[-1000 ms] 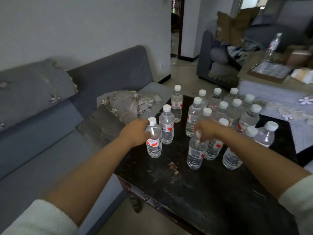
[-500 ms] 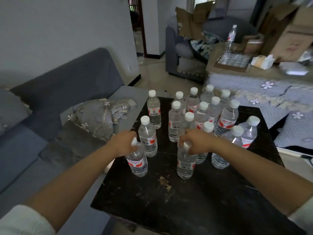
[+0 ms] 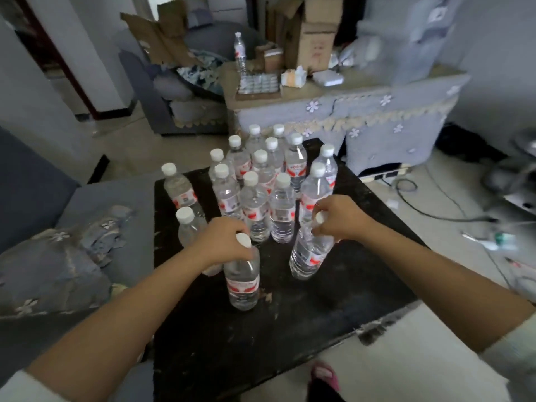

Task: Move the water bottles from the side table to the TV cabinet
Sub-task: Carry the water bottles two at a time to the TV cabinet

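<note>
The left hand has its grip clamped round the neck of a clear water bottle, fingers curled just under its white cap; that left bottle stands upright near the middle of the black tabletop; the right hand has its grip clamped on the neck of a second water bottle, which tilts with its cap toward the far right and its base toward the near left, close to the tabletop's right edge; whether either base touches the tabletop cannot be told; behind both hands a cluster of capped water bottles stands upright toward the far edge, packed close together; two more bottles stand apart along the left edge, one near the far left corner and one just beside the left wrist; beyond the far edge stands a cloth-draped cabinet carrying a tall bottle, cardboard boxes and a tissue pack; a grey sofa lies along the tabletop's left edge.
</note>
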`<move>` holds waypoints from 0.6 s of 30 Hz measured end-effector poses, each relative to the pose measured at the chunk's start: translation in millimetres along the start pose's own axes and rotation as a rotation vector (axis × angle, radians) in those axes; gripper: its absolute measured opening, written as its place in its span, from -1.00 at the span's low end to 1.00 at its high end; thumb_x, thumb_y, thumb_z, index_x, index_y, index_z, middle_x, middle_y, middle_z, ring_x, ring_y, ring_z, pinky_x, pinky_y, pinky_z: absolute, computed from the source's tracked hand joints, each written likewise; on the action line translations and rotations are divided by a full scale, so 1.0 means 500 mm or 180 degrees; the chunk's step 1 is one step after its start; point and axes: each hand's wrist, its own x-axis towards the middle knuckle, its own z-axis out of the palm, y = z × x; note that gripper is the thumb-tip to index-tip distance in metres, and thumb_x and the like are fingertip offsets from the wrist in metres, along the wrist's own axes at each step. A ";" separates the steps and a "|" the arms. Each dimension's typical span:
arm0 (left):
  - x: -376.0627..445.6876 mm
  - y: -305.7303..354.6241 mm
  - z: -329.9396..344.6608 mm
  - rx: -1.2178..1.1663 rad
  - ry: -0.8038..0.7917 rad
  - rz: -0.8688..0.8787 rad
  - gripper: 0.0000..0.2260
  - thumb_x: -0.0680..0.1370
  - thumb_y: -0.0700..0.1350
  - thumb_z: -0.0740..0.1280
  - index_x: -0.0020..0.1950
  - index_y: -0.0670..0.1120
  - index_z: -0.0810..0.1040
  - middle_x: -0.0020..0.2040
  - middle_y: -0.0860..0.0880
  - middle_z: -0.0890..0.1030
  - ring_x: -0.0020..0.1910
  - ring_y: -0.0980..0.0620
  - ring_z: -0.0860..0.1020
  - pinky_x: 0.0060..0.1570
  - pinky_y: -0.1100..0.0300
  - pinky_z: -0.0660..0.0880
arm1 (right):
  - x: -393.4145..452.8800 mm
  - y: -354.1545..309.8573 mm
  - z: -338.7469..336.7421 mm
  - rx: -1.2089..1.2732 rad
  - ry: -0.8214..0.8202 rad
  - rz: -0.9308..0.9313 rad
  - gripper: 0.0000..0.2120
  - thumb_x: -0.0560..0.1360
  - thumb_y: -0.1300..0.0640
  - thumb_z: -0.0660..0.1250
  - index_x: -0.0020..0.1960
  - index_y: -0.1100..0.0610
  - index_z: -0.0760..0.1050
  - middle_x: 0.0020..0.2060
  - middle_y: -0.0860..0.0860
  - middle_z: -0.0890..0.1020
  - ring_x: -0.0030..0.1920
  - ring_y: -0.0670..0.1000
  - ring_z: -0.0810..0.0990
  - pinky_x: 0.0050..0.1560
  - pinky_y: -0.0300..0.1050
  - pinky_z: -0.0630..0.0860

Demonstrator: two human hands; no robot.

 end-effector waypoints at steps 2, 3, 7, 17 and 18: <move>0.012 0.050 0.007 -0.0017 -0.0062 0.0363 -0.83 0.38 -0.12 0.46 -0.08 -0.13 0.60 -0.17 0.01 0.50 -0.13 0.09 0.44 -0.29 0.30 0.32 | -0.047 0.026 -0.022 0.0281 0.0202 0.0340 -0.86 0.36 0.17 0.44 -0.11 0.11 0.52 -0.26 0.05 0.54 -0.40 -0.16 0.60 -0.41 -0.34 0.48; 0.017 0.080 0.013 -0.0018 -0.0086 0.0549 -0.81 0.37 -0.14 0.47 -0.06 -0.16 0.61 -0.14 -0.01 0.51 -0.10 0.07 0.45 -0.25 0.26 0.34 | -0.074 0.042 -0.033 0.0410 0.0320 0.0561 -0.86 0.35 0.18 0.43 -0.19 0.10 0.47 -0.37 0.01 0.49 -0.58 -0.20 0.53 -0.54 -0.33 0.45; 0.038 0.202 0.051 -0.0124 -0.0165 0.1137 -0.87 0.36 -0.16 0.47 -0.15 -0.10 0.57 -0.21 -0.02 0.53 -0.11 0.00 0.49 -0.28 0.25 0.33 | -0.186 0.111 -0.080 0.0436 0.0759 0.1289 -0.84 0.34 0.13 0.41 -0.23 0.10 0.42 -0.46 -0.03 0.46 -0.76 -0.18 0.41 -0.50 -0.25 0.44; 0.027 0.587 0.191 -0.0497 -0.0575 0.2159 -0.88 0.37 -0.16 0.48 -0.18 -0.12 0.56 -0.26 -0.02 0.52 -0.26 0.06 0.45 -0.39 0.37 0.30 | -0.524 0.334 -0.168 0.0728 0.1793 0.2817 -0.71 0.32 0.13 0.45 -0.03 0.26 0.56 -0.29 0.08 0.51 -0.26 0.05 0.46 -0.35 -0.20 0.39; 0.021 0.624 0.209 -0.0515 -0.0655 0.2226 -0.86 0.37 -0.16 0.48 -0.19 -0.11 0.54 -0.28 0.00 0.51 -0.28 0.07 0.45 -0.41 0.38 0.30 | -0.556 0.361 -0.172 0.0736 0.1812 0.2912 -0.73 0.32 0.13 0.45 -0.06 0.27 0.56 -0.24 0.11 0.54 -0.24 0.06 0.47 -0.32 -0.18 0.42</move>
